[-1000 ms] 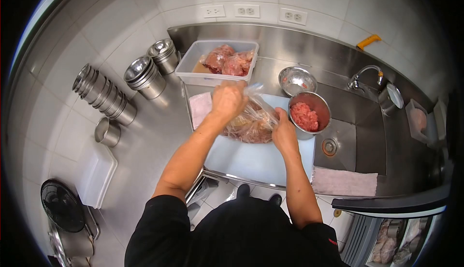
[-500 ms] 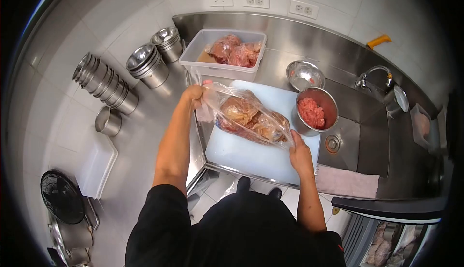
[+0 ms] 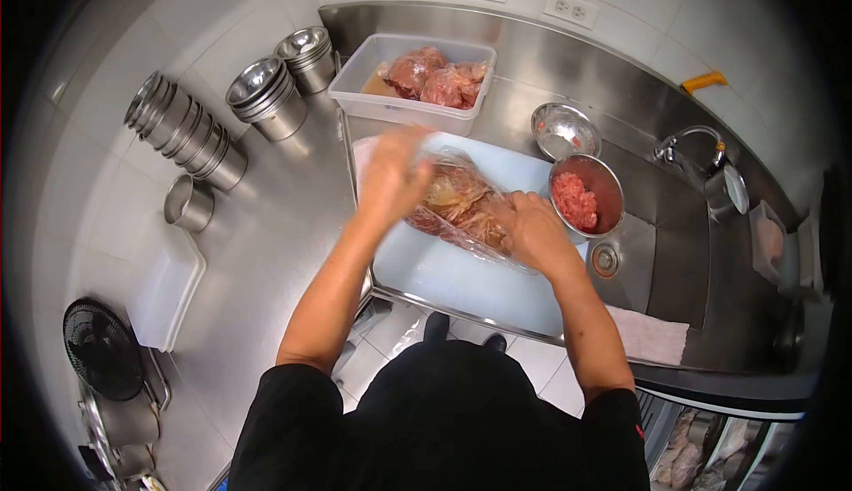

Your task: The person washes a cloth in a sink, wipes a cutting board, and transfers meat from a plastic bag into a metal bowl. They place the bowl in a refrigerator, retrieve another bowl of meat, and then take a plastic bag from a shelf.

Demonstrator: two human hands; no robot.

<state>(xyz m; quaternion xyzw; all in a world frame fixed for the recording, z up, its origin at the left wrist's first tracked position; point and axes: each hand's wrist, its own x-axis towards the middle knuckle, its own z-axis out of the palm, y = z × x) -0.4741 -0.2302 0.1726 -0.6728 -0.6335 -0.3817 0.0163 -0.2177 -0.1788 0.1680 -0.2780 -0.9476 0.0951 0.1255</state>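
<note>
My stainless steel counter [image 3: 266, 251] carries a white cutting board [image 3: 461, 278], stacked steel bowls [image 3: 266, 105] and a clear plastic meat tub [image 3: 413, 87].

- Bright, even overhead light, white-neutral; nothing underexposed in the centre.
- Heavy fisheye: round frame, black vignette in all corners, wall tiles and tabletop [image 3: 266, 251] edges bow hard toward the rim.
- Soft glare streaks on the steel tabletop and on the steel backsplash [image 3: 568, 56]; highlights on the stacked steel bowls [image 3: 266, 100].
- Specular glints on the plastic bag [image 3: 466, 207], washing out detail of its contents.
- Shadows short and soft, sitting just beneath the things.
- Motion blur on the left hand [image 3: 390, 180]; right hand [image 3: 532, 229] a bit sharper.
- Periphery soft and smeared, e.g. fan [image 3: 102, 349] at lower left.
</note>
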